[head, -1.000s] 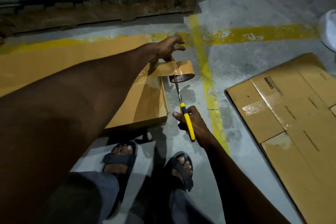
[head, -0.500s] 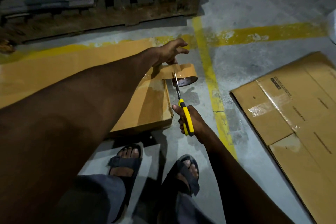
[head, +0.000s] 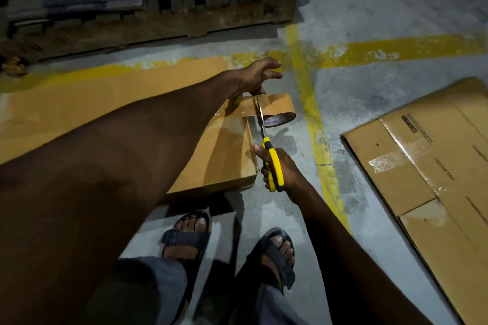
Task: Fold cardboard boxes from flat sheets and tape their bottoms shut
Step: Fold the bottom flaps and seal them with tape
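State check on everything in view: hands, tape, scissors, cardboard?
left hand: pinches tape roll
right hand: grips scissors
tape roll: held off box edge, tape runs to box
scissors: blades across that tape
box: folded, tape on top
flat sheet: lying unfolded

Warehouse floor: bare concrete, yellow painted lines, wooden pallet, flat cardboard sheets.

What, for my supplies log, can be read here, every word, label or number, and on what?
"TAPE": on the tape roll's inner core; the neighbouring letters are blurred.
Black printed block and lines on the flat cardboard sheet: too blurred to read.
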A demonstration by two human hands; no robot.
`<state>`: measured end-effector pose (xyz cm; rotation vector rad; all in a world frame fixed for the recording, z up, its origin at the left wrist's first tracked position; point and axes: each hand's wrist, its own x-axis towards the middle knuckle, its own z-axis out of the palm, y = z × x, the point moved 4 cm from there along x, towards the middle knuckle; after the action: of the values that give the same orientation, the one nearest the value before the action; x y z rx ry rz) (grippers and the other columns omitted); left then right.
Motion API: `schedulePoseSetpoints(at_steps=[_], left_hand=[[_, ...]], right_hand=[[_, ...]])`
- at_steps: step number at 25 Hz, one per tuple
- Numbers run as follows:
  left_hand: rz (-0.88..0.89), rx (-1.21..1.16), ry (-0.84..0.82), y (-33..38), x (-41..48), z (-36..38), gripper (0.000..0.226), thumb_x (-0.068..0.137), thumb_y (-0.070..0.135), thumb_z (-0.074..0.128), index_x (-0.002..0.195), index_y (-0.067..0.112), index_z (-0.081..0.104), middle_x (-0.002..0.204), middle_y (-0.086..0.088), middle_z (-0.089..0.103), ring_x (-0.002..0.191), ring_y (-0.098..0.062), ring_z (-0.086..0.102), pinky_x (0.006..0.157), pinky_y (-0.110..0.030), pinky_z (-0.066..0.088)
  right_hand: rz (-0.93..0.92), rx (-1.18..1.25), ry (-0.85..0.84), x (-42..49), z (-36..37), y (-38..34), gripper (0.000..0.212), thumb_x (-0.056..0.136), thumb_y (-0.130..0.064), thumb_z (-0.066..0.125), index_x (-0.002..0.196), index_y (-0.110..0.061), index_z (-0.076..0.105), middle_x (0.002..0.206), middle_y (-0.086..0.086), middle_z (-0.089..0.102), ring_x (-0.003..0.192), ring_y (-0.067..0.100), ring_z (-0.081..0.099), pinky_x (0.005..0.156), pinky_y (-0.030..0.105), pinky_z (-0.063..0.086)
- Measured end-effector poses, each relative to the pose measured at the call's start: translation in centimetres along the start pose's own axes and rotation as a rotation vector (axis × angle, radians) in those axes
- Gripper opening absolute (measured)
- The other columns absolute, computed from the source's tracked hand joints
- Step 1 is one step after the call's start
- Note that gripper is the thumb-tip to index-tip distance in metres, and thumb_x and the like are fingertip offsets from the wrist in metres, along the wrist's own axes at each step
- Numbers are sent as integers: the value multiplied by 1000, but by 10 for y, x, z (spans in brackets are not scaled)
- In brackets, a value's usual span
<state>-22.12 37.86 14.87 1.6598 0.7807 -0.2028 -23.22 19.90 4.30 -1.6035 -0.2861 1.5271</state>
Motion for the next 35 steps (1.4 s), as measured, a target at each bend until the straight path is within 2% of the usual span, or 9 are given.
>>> schedulePoseSetpoints(at_steps=[8,12,17,21,23,26,30,32,35], left_hand=[[3,-31,-8,1,-1,0,49,104,13,22,152,9,13,157,-6,29,68,-19,50,71,-23,43],[8,-21,-14,0,-1,-1,47,104,14,21,151,11,17,156,-5,29,72,-21,52,56,-16,44],[3,-117,3,-1,7,3,50,104,29,21,151,12,16,156,-3,30,82,-24,52,68,-23,40],[2,-256,119,1,7,5,47,105,24,22,146,5,32,151,-7,39,93,-27,52,60,-18,40],[29,-359,197,7,0,6,47,105,22,23,143,-2,36,149,-13,42,112,-31,52,51,-9,40],[66,-452,258,24,-18,-1,46,104,22,25,140,-4,40,147,-15,44,105,-27,53,47,-7,37],[116,-467,375,51,-80,-25,47,104,23,26,141,-1,40,145,-19,44,128,-29,45,47,-3,40],[105,-444,431,61,-125,-38,46,104,25,25,139,2,45,139,-14,50,105,-19,54,42,-3,37],[101,-370,512,54,-199,-57,38,103,28,29,126,11,54,105,-2,52,76,-2,44,42,-3,38]], right_hand=[[-32,10,38,0,4,-5,52,75,-54,74,91,-15,44,60,8,30,47,18,31,46,27,29],[-52,-11,109,-2,0,-3,54,70,-55,78,91,-16,47,62,12,39,44,19,38,43,26,33],[-65,0,209,-1,-7,2,47,74,-41,83,80,-12,47,56,13,43,39,19,38,41,24,33],[21,59,221,-2,-16,18,49,81,-37,79,61,-10,43,57,12,37,43,19,33,43,25,28],[68,0,322,-6,-26,29,55,79,-46,79,50,-11,48,49,10,42,40,20,40,44,27,34],[56,-280,612,-17,-39,26,72,87,-70,52,62,-4,64,54,10,61,55,29,62,54,33,42],[-189,-401,815,-54,-29,-30,61,97,-61,39,84,-3,54,74,11,56,77,34,58,54,34,27],[-320,-444,809,-77,-6,-55,46,98,-48,49,94,-3,56,85,16,63,85,37,61,61,34,35],[-448,-625,706,-95,51,-71,36,95,-35,60,110,-3,60,100,20,67,96,40,62,72,40,45]])
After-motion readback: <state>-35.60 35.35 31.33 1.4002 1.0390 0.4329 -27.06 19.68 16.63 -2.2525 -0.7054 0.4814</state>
